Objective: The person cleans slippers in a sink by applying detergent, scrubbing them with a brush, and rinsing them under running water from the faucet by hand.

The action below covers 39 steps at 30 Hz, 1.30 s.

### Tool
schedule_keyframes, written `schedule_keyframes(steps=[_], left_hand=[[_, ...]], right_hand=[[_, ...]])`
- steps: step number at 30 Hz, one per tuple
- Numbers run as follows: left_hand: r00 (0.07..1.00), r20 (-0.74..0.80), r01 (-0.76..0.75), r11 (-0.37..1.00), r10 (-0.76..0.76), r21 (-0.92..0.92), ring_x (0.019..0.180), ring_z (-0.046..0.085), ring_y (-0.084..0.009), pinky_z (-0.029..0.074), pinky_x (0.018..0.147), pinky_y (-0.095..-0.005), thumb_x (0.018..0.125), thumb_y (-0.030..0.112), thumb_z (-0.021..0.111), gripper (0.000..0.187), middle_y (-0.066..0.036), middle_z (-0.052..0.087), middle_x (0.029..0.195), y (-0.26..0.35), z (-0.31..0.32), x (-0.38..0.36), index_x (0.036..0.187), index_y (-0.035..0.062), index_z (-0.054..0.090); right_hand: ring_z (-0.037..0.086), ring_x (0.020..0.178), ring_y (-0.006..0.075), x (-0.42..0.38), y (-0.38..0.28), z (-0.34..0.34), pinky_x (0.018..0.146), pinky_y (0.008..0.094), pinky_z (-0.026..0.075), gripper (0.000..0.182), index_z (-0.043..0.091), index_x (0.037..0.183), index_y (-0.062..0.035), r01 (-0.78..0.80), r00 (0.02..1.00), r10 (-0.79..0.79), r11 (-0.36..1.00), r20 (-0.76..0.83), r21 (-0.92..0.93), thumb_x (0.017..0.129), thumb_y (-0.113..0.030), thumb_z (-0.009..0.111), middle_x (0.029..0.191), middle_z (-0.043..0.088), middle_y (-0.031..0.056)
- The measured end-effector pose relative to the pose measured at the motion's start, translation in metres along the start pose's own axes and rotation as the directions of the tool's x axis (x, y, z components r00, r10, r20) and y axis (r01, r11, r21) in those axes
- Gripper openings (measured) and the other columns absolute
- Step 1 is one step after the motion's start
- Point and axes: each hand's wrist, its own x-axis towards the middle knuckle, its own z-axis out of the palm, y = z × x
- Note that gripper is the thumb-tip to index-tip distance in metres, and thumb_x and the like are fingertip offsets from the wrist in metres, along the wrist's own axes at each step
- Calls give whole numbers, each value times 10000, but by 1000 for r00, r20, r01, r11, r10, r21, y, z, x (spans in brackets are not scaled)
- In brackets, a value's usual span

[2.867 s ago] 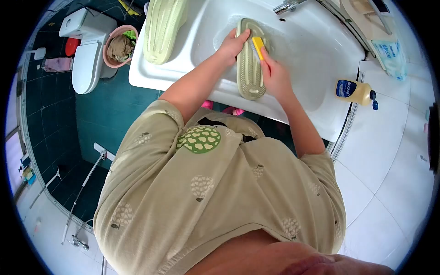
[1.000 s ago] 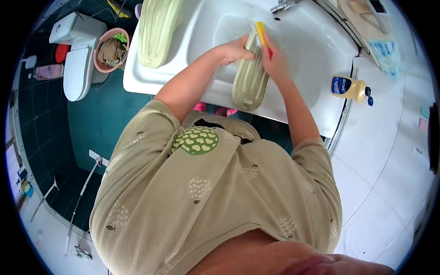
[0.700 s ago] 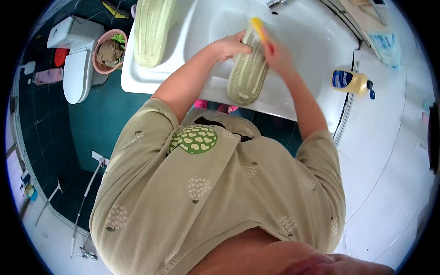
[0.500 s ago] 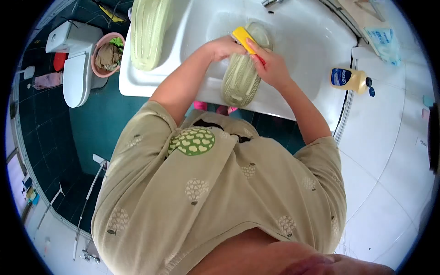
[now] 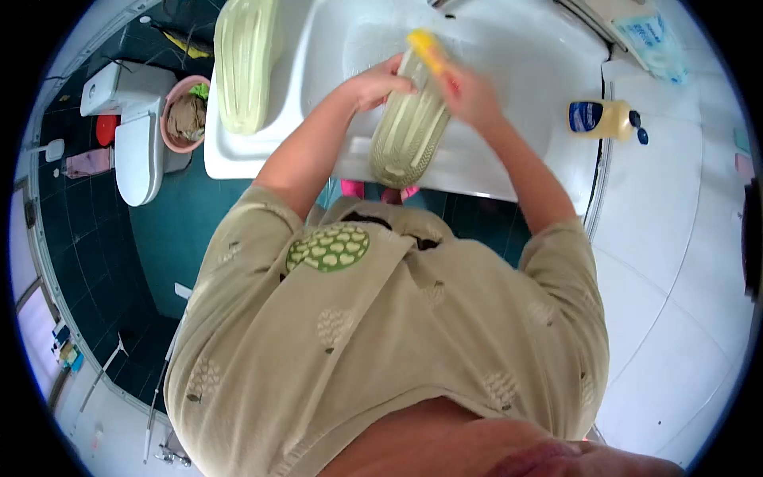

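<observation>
A pale green slipper (image 5: 409, 131), long and ridged, is tilted over the front rim of the white sink (image 5: 540, 135). My left hand (image 5: 377, 83) grips its left edge near the far end, thumb on top. My right hand (image 5: 473, 95) is closed around a yellow scrubbing brush (image 5: 427, 49) with red on its handle, held over the slipper's far end. The brush and right hand are blurred, and the bristles are hidden. A matching pale green slipper (image 5: 245, 67) lies on the sink's left ledge.
A yellowish bottle (image 5: 608, 119) with a dark blue label lies on the right ledge. Behind it is a blue-and-white plastic packet (image 5: 652, 48). On the left stand a pink basin (image 5: 183, 141) holding cloths and a white toilet (image 5: 139, 159).
My right hand and the brush have shifted slightly on the slipper, with motion blur. The slipper and my left hand have moved a little to the left. The whole view has shifted slightly.
</observation>
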Motion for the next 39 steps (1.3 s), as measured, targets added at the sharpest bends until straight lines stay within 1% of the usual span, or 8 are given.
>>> schedule_keyframes(steps=[3, 7, 20, 22, 28, 33, 35, 39], left_hand=[[994, -109, -30, 981, 9, -190, 1087, 528, -229, 441, 942, -376, 719, 50, 643, 614, -93, 522, 1159, -9, -7, 10, 1278, 88, 393], [921, -381, -197, 936, 75, -291, 1122, 502, -240, 434, 943, -425, 787, 105, 660, 522, -88, 518, 1182, 17, 6, 3, 1249, 89, 416], [948, -259, -228, 963, 187, -142, 1063, 535, -198, 425, 941, -345, 741, -12, 630, 555, -79, 545, 1168, 13, -6, 2, 1254, 62, 430], [944, -269, -223, 970, 189, -98, 1069, 534, -197, 422, 942, -336, 740, -19, 624, 539, -79, 553, 1160, 8, -8, 6, 1244, 52, 446], [917, -371, -180, 982, 147, -56, 1057, 547, -197, 417, 938, -320, 737, -29, 616, 475, -83, 584, 1122, 13, -5, 9, 1195, 20, 503], [893, -410, -193, 981, 185, 22, 1019, 566, -193, 428, 924, -323, 738, -30, 624, 467, -84, 599, 1094, 14, 0, 11, 1188, 10, 507], [929, -345, -156, 987, 136, -30, 1025, 562, -192, 439, 902, -361, 758, 5, 626, 468, -66, 587, 1113, 10, -6, 6, 1202, 53, 488], [928, -294, -224, 973, 228, 48, 1028, 559, -194, 435, 909, -363, 765, 11, 624, 463, -61, 578, 1123, 15, -2, 7, 1204, 50, 481]], right_hand=[[549, 579, 272, -4, -6, -1, 580, 346, 457, 434, 485, 1312, -281, 124, 992, -122, 990, -24, 74, 886, -219, 543, 716, 586, 141], [607, 713, 306, 12, -2, -31, 640, 386, 476, 500, 415, 1358, -240, -164, 986, 164, 986, -6, 2, 872, -261, 532, 833, 627, 140], [613, 737, 333, 40, -56, 11, 653, 421, 488, 485, 390, 1377, -228, 175, 973, -184, 982, -141, -69, 905, -247, 498, 839, 618, 180], [614, 655, 324, 52, -56, -6, 612, 415, 486, 480, 401, 1371, -234, -172, 985, 173, 984, -6, 45, 903, -263, 502, 727, 613, 166], [605, 600, 316, 47, -49, 17, 578, 404, 479, 463, 438, 1346, -203, 55, 993, -54, 998, -107, 3, 894, -261, 516, 689, 614, 163], [615, 657, 334, 57, -54, -3, 596, 411, 487, 461, 432, 1345, -139, -292, 956, 292, 953, 16, 74, 903, -254, 491, 715, 624, 173], [631, 690, 325, 47, -63, 20, 634, 413, 491, 475, 390, 1373, -166, 150, 973, -151, 989, -174, -17, 917, -276, 464, 745, 637, 169], [638, 722, 333, 55, -12, 3, 686, 413, 492, 500, 349, 1397, -195, -225, 966, 235, 970, -112, 95, 918, -283, 464, 790, 647, 172]])
